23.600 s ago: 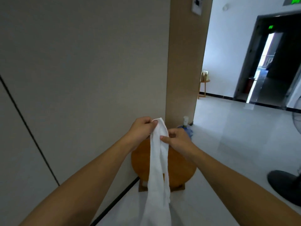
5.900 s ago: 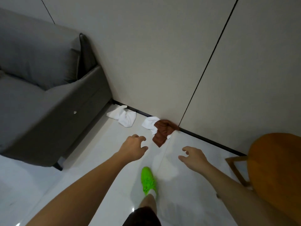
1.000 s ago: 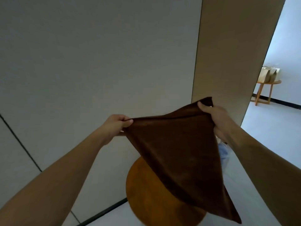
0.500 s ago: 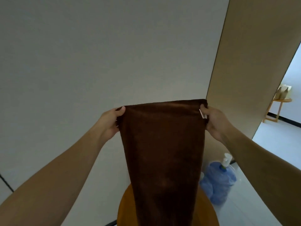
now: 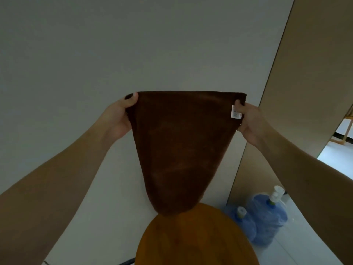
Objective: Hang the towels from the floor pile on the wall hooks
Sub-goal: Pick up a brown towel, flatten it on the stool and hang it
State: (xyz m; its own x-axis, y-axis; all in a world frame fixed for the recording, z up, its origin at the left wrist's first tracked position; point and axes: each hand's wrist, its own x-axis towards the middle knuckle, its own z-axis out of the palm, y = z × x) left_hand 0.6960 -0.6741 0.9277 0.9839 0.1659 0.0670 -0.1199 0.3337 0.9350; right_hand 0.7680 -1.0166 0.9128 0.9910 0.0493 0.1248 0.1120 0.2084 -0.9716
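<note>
Two hands hold the towel (image 5: 183,150) up by its top corners: the left hand (image 5: 119,116) at nine o'clock with thumb and fingers pinched on one corner, the right hand (image 5: 250,121) at three o'clock pinched on the other, beside the white label (image 5: 235,111). The top edge is stretched level and the cloth hangs to a narrow tail just over the stool (image 5: 196,238). Bottles (image 5: 267,217) stand at four o'clock beyond. No hook shows on the wall (image 5: 152,44), so I'd keep that edge taut, find the hook first, then lay the edge's middle over it.
</note>
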